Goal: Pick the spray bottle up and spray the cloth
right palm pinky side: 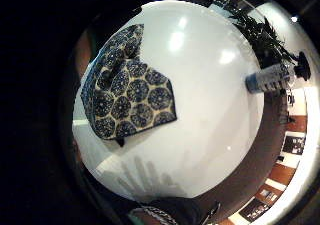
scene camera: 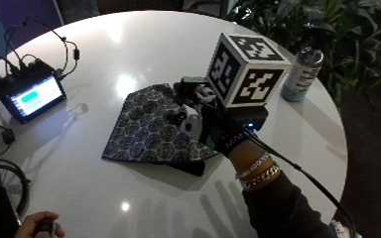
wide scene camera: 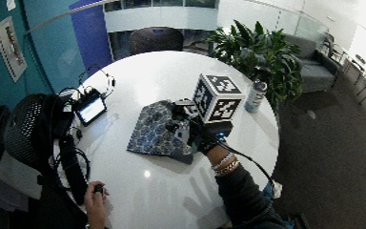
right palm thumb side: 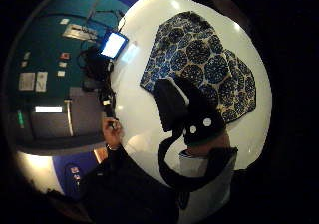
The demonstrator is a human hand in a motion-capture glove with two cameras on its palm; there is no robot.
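Observation:
A blue-and-cream patterned cloth (scene camera: 151,129) (wide scene camera: 151,129) lies loosely folded in the middle of the round white table (scene camera: 144,49). My gloved right hand (scene camera: 217,130) (wide scene camera: 198,131) hovers over the cloth's right edge, fingers relaxed and holding nothing. The palm views look down on the cloth (right palm pinky side: 130,92) (right palm thumb side: 204,59). The spray bottle (scene camera: 301,74) (wide scene camera: 255,97) (right palm pinky side: 270,78), clear with a dark spray head, stands upright near the table's right rim, well beyond my hand.
A small lit screen device (scene camera: 31,94) (wide scene camera: 91,109) with cables sits at the table's left edge. A leafy plant (scene camera: 349,34) stands just behind the bottle. My bare left hand (scene camera: 38,225) holds a small dark object at the near rim.

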